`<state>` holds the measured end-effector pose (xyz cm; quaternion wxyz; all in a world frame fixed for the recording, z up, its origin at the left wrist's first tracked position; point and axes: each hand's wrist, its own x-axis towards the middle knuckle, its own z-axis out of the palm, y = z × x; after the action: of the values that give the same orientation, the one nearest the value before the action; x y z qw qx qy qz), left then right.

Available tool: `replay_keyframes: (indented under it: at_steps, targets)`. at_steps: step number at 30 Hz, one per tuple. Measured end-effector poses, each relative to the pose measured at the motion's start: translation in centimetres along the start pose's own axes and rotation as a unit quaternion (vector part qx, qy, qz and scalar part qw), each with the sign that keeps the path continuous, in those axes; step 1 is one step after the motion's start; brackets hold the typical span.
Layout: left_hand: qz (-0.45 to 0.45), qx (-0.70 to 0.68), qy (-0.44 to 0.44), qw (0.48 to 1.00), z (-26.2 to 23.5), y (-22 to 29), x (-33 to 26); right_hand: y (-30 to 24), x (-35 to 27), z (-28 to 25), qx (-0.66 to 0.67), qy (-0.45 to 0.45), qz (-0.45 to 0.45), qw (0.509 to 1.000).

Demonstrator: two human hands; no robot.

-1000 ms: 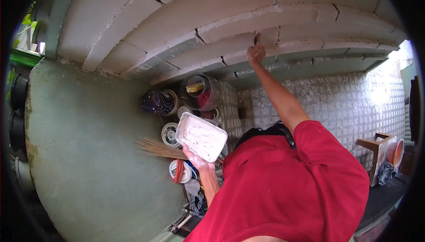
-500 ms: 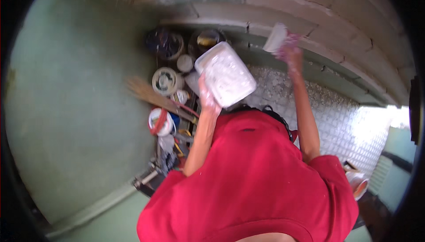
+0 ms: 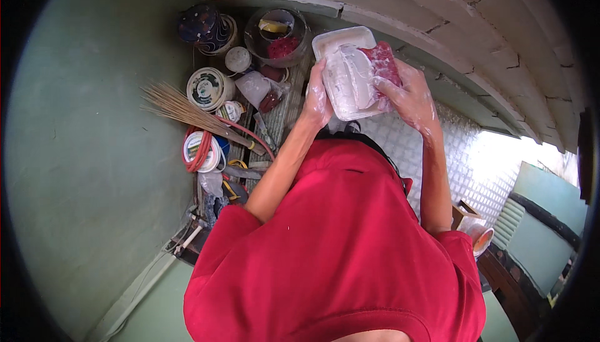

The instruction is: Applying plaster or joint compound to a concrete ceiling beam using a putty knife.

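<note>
My left hand (image 3: 317, 99) grips the left edge of a white rectangular tray (image 3: 345, 73) smeared with white paste. My right hand (image 3: 409, 96) presses a red sponge (image 3: 381, 65) down into the tray's right side. Both hands are coated with white paste. The tray is held in front of my chest, above my red shirt (image 3: 337, 242). It hangs over a cluster of buckets far below.
Below stand a clear bucket (image 3: 278, 35), a dark patterned bucket (image 3: 206, 27), white lidded tubs (image 3: 207, 87), a straw broom (image 3: 187, 112) and a red hose coil (image 3: 199, 148) by the green wall (image 3: 81, 154). Stepped plaster mouldings (image 3: 437, 10) run at top right, patterned floor tiles (image 3: 425, 148) beneath.
My right hand came down from the mouldings and now presses the sponge into the tray. The view has tilted downward toward the buckets.
</note>
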<state>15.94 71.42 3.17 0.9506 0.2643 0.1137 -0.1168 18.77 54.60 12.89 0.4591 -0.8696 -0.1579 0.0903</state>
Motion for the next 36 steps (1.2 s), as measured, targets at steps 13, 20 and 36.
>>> replay_keyframes:
  at_steps: [13, 20, 36]
  targets:
    - [0.033, 0.042, 0.035, 0.998, -1.5, -0.3, 1.5, 1.5, 1.3, 1.8, -0.001, -0.075, 0.056, 0.996]
    - [0.033, 0.071, 0.033, 0.996, -1.9, -0.4, 2.0, 4.8, 1.3, 2.9, 0.128, -0.072, 0.106, 0.983]
    - [-0.03, 0.095, 0.024, 0.995, -2.6, -0.1, 3.4, 5.5, 1.5, 3.1, -0.019, -0.034, 0.082, 0.996]
